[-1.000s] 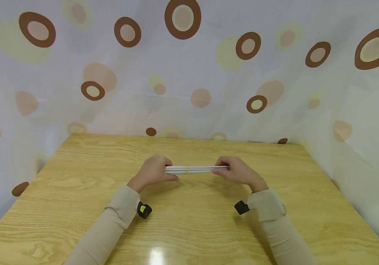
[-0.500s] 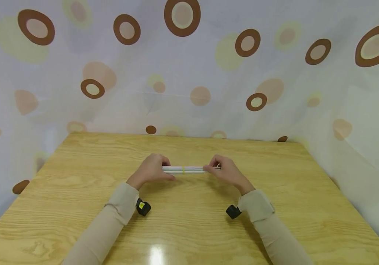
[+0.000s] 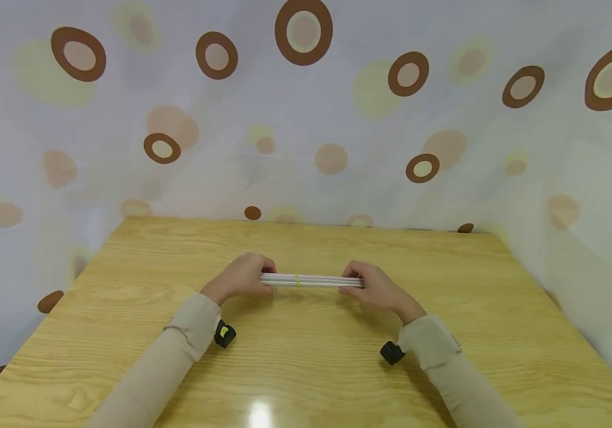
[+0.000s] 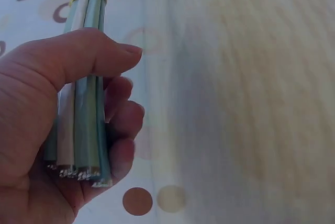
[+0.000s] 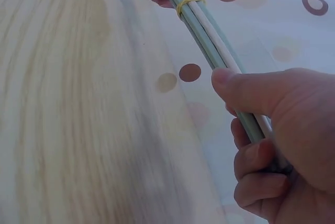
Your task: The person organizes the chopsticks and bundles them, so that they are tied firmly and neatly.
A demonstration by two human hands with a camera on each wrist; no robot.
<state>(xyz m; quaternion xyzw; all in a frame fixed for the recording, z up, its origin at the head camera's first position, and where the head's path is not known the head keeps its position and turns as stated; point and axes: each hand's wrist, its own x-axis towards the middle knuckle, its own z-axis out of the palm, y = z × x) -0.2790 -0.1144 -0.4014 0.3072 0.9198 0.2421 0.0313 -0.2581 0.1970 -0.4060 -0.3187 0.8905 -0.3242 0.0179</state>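
Observation:
A bundle of slim pale green and pinkish-white sticks [image 3: 319, 281] is held level above the table. Around it, left of its middle in the head view, runs a yellow rubber band [image 5: 189, 3]. My left hand [image 3: 242, 274] grips one end, thumb across the sticks [image 4: 86, 109] and fingers curled behind; whitish, rough-looking ends stick out below the thumb in the left wrist view. Near the other end, my right hand [image 3: 377, 288] holds the bundle between thumb and curled fingers. That tip is mostly covered by the right hand's fingers [image 5: 259, 187].
A wood-grain table [image 3: 306, 356] lies under both hands. Behind it and at the sides hangs a pale sheet [image 3: 306, 107] printed with brown rings and dots. Small black devices [image 3: 391, 352] sit at both wrists.
My right hand first shifts left with its thumb farther along the bundle, then moves back right to grip near the end. My left hand keeps its hold. The head view shifts slightly.

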